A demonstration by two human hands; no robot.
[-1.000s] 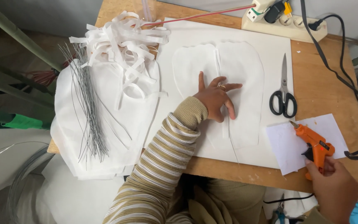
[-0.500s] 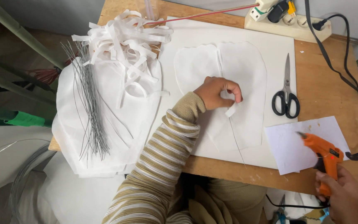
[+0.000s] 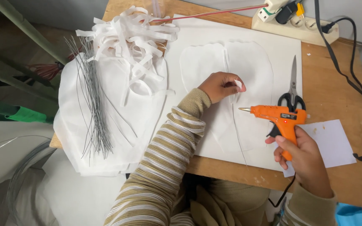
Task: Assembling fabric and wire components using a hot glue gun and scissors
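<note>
— Head view: what does each hand have?

— The right hand is wrapped around the grip of an orange plastic hot-glue gun, nozzle pointing left above the white petal-shaped fabric pieces on the white board. The left hand pinches a fabric edge, fingers closed on it.

— Nearby?

— Black-handled steel scissors just beside the gun; a bundle of thin grey wires well apart, left.
</note>
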